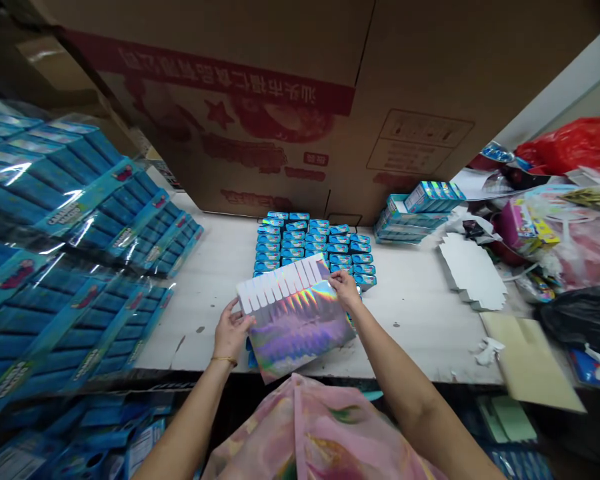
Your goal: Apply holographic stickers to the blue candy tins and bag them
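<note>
I'm holding a shiny sheet (pixel 300 333), left hand (pixel 231 328) and right hand (pixel 346 289) fingers clamped on it (blue boxes (pixel 267 247) beyond), so shifting it calls for coordination.

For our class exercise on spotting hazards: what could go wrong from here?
The shiny sheet, held by its edges in the left hand and right hand, overlaps the rows of small blue boxes; lowering it might knock some over. The wrapped blue packs are piled high at the left, so a bump could perhaps topple them.
</note>
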A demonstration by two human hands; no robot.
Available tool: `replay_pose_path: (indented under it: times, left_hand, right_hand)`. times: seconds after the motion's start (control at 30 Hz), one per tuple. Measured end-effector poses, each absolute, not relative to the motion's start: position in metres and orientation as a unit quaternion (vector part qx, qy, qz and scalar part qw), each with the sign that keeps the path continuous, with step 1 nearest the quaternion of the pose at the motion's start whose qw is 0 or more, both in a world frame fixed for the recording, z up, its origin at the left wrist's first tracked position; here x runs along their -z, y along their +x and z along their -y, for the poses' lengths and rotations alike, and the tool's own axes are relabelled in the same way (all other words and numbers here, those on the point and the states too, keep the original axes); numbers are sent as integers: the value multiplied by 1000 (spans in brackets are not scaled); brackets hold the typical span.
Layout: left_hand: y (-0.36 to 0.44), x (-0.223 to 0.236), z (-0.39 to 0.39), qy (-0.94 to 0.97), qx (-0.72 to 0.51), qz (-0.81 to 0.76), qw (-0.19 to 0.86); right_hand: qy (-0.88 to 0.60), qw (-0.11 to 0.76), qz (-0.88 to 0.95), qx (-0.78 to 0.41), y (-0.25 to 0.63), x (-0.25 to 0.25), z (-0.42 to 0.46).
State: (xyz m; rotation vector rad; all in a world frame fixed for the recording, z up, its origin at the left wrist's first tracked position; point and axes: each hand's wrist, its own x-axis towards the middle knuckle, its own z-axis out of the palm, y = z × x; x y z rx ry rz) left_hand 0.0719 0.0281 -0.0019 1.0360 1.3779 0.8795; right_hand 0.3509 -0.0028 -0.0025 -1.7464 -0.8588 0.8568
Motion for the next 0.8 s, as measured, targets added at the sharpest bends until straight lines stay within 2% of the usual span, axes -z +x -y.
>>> replay_pose_path:
  times: [0.2,0.4,0.5,0.67,0.73,0.8]
  left_hand:
    - [82,-39,-31,497,-431,-495,567]
    - [86,-74,-32,580,-381,-495,524]
    - [87,-91,-30,649,-362,-457,489]
    - [93,-110,-27,745,-340,-438,370]
    - [95,-115,-26,757,-357,-442,323]
    - [96,-120,-25,769,-377,-443,265]
  right_hand:
    - [-646,603,284,-372,361,-29,32]
    - [-615,605,258,-435,373,-68,53]
    - [-624,611,272,-405,378,-80,60]
    - [-633,621,299,-353,386,-90,67]
    - [-652,590,361,-309,388,-97,70]
    - [-693,532,441,-206,385,-109,74]
